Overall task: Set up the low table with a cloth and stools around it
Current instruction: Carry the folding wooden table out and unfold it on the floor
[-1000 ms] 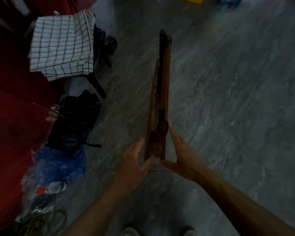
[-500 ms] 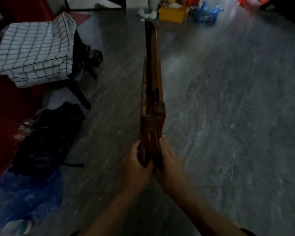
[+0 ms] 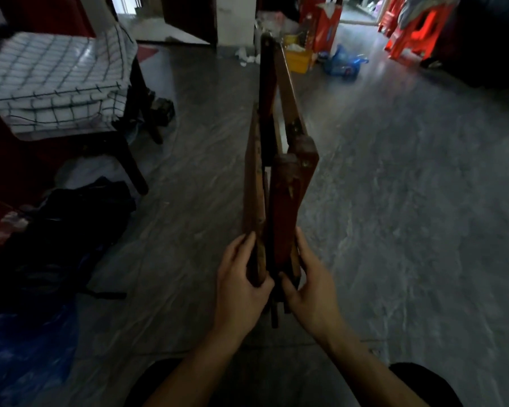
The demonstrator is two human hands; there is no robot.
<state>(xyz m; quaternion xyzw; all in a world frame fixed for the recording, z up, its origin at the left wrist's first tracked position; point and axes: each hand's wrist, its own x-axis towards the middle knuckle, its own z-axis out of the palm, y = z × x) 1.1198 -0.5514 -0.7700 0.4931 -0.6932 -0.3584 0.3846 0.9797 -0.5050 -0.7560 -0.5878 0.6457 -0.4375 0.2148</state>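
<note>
A folded wooden low table stands on edge over the grey floor, stretching away from me at the centre. My left hand grips its left panel at the near end. My right hand grips the reddish folded leg part on the right. The two parts have spread slightly apart at the far end. A white checked cloth lies folded on a dark chair at the upper left. Red plastic stools stand stacked at the far right.
A dark bag or clothing pile and a blue plastic bag lie on the floor at left. A yellow box and another blue bag sit at the far end. Open grey floor spreads to the right.
My hands went from touching the folded table's sides to gripping its near end. The view has tilted up, showing more of the room, and the table's parts have begun to spread.
</note>
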